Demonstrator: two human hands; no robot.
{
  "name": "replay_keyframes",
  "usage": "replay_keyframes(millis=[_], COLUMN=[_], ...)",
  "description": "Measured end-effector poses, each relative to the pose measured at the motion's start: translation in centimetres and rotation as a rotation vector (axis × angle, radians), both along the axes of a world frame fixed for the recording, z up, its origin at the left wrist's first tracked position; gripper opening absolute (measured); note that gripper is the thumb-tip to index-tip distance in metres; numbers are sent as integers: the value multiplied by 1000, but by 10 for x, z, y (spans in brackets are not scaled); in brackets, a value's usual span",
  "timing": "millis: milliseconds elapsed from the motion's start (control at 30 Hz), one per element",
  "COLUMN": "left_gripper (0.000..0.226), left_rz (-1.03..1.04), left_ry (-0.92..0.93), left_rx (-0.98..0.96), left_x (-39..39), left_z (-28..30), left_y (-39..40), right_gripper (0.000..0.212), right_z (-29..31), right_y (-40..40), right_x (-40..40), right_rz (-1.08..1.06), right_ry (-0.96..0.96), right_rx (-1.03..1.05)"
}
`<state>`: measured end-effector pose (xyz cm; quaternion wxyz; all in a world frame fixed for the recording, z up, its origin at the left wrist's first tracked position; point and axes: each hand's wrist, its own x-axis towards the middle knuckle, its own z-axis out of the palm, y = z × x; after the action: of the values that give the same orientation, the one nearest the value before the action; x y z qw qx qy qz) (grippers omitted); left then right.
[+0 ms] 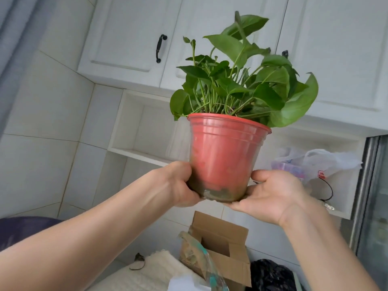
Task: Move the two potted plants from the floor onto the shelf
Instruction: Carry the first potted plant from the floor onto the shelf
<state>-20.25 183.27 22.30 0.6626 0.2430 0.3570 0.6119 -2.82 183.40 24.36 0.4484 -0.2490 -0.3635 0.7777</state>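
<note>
At center, both arms reach up. Left hand (178, 183) at 9 o'clock and right hand (273, 194) at 3 cup the pot (222, 156), fingers wrapped around its base.

The fingers of the left hand (178, 183) are hidden behind the base of the red pot (222, 156), and only the thumb and palm of the right hand (273, 196) show, its fingers tucked under the pot. The plant's leaves (247, 80) cover a second cabinet handle (285, 53) near the upper centre, and the topmost leaf is smeared by motion. The pot blocks the middle of the white shelf (136, 153). At the bottom edge, a cardboard box (222, 246), a black bag (270, 274) and a blurred clear wrapper (201, 257) are cut off. At centre right, the contents of a plastic bag (315, 162) cannot be made out.
</note>
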Motion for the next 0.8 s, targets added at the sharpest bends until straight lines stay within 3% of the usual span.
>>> replay_keyframes(millis=[367,633,800], left_gripper=[40,45,40], left_rz=[175,220,210], left_ry=[-37,-102,-100], left_rx=[-16,48,42], left_x=[-103,-148,-159], left_z=[-20,-41,-44], left_y=[56,71,80], right_gripper=[44,65,66], right_z=[-18,-54,-60], right_y=[73,119,134], right_x=[-109,-151,-174], right_rz=[142,176,66], right_ry=[-31,-538,-439], right_rx=[68,718,862])
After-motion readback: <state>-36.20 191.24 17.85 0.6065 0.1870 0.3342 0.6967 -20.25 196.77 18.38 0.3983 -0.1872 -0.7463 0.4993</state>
